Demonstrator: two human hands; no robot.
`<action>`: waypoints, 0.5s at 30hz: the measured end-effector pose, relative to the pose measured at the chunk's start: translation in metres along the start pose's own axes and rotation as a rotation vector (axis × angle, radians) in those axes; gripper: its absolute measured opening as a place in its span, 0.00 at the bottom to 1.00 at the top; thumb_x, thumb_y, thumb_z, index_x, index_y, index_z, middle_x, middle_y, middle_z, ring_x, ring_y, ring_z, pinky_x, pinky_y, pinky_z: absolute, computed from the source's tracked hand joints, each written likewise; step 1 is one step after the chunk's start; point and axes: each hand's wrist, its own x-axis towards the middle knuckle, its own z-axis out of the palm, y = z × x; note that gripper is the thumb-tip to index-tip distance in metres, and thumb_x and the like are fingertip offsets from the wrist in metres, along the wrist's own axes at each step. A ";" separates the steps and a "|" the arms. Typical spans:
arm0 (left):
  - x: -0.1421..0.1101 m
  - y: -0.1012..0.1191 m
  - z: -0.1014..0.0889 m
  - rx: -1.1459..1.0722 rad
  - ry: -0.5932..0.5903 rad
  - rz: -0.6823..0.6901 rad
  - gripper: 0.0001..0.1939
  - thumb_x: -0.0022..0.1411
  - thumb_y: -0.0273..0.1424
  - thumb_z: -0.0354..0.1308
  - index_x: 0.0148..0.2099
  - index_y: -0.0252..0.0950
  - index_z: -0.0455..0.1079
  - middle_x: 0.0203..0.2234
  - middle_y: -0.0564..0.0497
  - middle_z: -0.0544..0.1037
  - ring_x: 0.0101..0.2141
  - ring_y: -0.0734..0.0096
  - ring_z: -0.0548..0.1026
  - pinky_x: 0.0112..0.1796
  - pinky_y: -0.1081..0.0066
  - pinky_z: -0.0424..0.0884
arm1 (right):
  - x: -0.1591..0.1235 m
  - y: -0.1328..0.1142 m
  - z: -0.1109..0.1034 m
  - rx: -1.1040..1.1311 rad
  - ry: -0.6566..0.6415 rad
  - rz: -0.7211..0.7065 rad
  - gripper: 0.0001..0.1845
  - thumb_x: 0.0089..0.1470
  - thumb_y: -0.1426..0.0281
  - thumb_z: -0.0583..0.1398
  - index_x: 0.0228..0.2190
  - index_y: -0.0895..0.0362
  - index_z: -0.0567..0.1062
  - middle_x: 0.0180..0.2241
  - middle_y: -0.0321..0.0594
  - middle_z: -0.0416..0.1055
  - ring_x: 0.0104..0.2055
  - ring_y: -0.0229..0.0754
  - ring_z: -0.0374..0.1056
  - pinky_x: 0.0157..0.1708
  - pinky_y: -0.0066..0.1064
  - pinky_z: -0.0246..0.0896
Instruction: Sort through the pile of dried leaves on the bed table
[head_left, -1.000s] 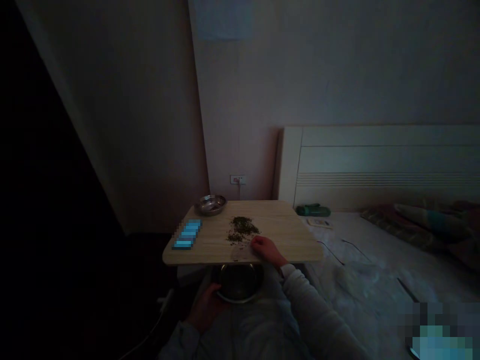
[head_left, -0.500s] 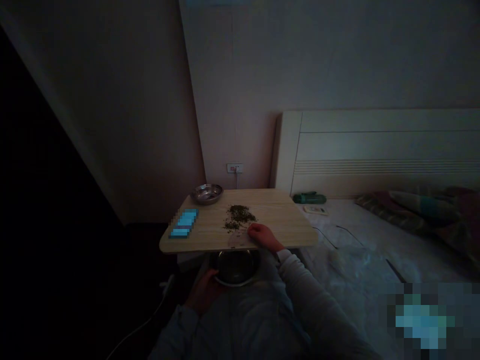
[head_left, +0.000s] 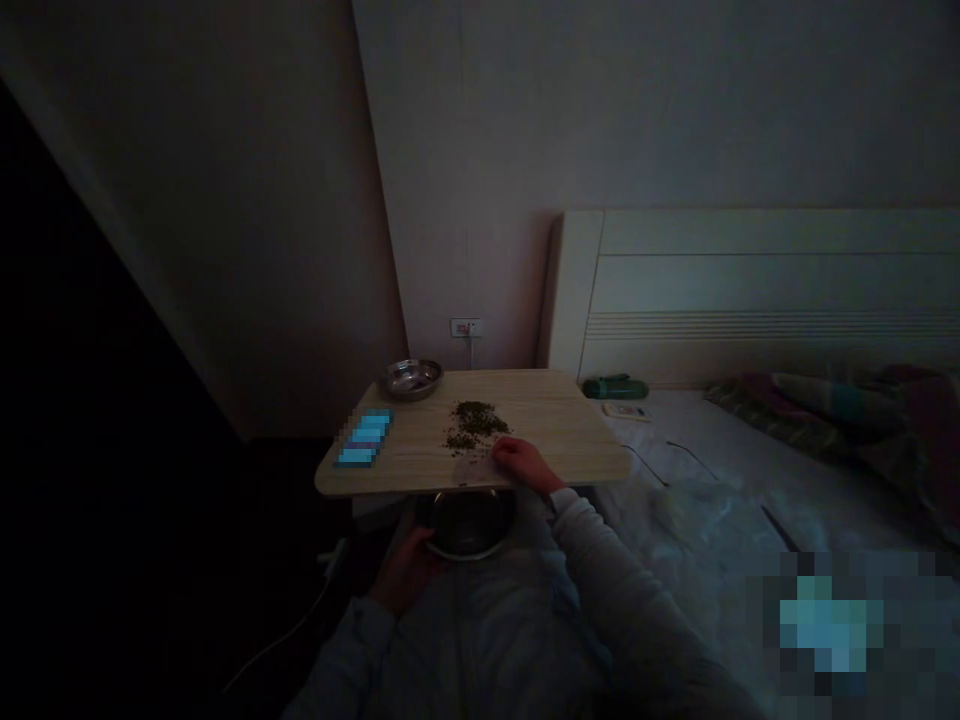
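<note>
My left hand (head_left: 410,570) grips the left rim of a dark metal bowl (head_left: 471,535), which sits at my lap just under the table's front edge. On the light wooden table (head_left: 555,420) lies a loose spread of small green bean-like grains (head_left: 478,420). My right hand (head_left: 519,462) rests at the near right side of these grains, its fingers curled together. Whatever those fingers hold, if anything, is too small and dark to make out. A few scattered grains lie close to the fingertips, near a faint pinkish mark on the tabletop.
A shiny metal bowl (head_left: 412,379) stands at the table's back left corner, with a blurred-out phone-like screen (head_left: 365,438) in front of it. To the right is a bed with a green bottle (head_left: 615,387), a pale phone-like object (head_left: 627,412) and a crumpled blanket (head_left: 840,420).
The whole view has shifted slightly, so everything sits a little higher. My right hand stays curled beside the grains, and my left hand keeps its hold on the bowl.
</note>
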 end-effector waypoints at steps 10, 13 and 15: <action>0.004 -0.002 -0.003 -0.023 0.022 0.005 0.06 0.57 0.20 0.58 0.35 0.36 0.71 0.27 0.48 0.81 0.31 0.61 0.81 0.41 0.61 0.78 | -0.001 -0.002 0.000 0.023 -0.009 0.015 0.06 0.46 0.69 0.58 0.23 0.56 0.75 0.23 0.34 0.73 0.30 0.38 0.66 0.33 0.28 0.56; 0.002 0.000 -0.002 -0.017 0.018 -0.016 0.08 0.56 0.21 0.58 0.38 0.36 0.72 0.30 0.47 0.82 0.34 0.59 0.82 0.40 0.61 0.78 | -0.001 -0.002 0.000 0.029 -0.007 0.011 0.06 0.46 0.69 0.58 0.23 0.56 0.75 0.22 0.33 0.73 0.29 0.38 0.66 0.32 0.28 0.57; 0.003 0.000 -0.003 -0.015 0.018 -0.012 0.11 0.56 0.21 0.58 0.42 0.36 0.73 0.30 0.47 0.82 0.36 0.59 0.82 0.41 0.61 0.78 | 0.000 -0.001 0.000 0.024 0.004 0.002 0.07 0.46 0.68 0.58 0.22 0.56 0.75 0.23 0.33 0.73 0.30 0.38 0.66 0.33 0.28 0.57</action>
